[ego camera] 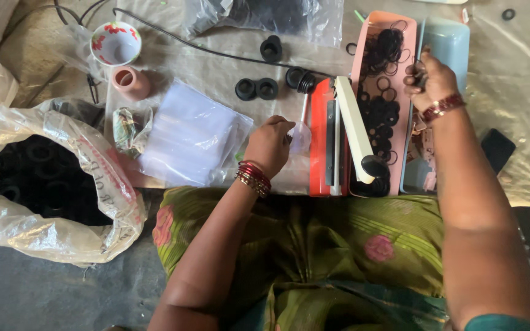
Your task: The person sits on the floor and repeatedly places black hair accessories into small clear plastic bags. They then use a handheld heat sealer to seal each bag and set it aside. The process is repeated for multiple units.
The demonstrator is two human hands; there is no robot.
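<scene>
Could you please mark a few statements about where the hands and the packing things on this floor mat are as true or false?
1. The right hand is over the pale blue plastic tray. True.
2. The left hand holds the floral white cup. False: it rests on a small clear plastic pouch beside the red heat sealer; the cup stands far off.
3. The pink plastic tray holds black rubber rings. True.
4. The big clear plastic sack of black parts lies to the person's right. False: it lies to the left.
5. The sealer's white arm is raised. True.
</scene>
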